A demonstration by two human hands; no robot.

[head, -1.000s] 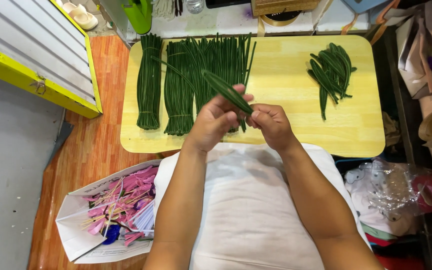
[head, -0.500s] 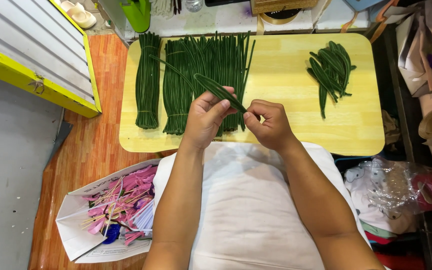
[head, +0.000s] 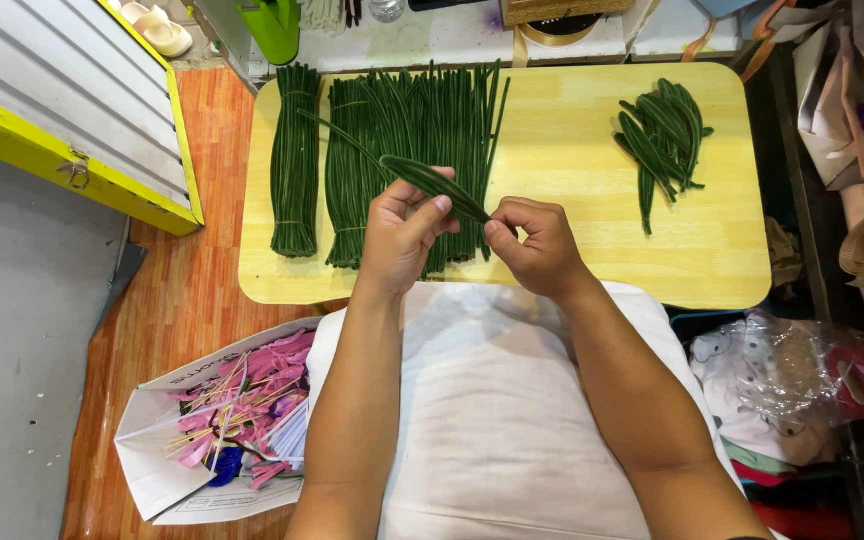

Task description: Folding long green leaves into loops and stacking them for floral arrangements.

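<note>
A dark green pipe-cleaner leaf [head: 432, 182] is held over the near edge of a low wooden table [head: 552, 240]. My left hand [head: 404, 232] grips its middle from below, thumb on top. My right hand [head: 537, 243] pinches its lower tip between thumb and forefinger. A thin green stem runs up and left from the leaf. Behind the hands lie straight green pipe cleaners [head: 407, 130] in a wide row, and a tied bundle [head: 295, 160] lies at the table's left. A pile of finished green leaves [head: 664, 135] rests at the right.
A white box [head: 217, 430] of pink and purple bits and sticks sits on the orange floor at my left. A yellow-edged grey panel [head: 72, 110] lies at far left. Bags, paper rolls and a clear plastic bag [head: 782, 365] crowd the right side. A white cloth covers my lap.
The leaf has tilted flatter and my hands have drawn slightly apart along it; the right hand now pinches the tip rather than the leaf's middle.
</note>
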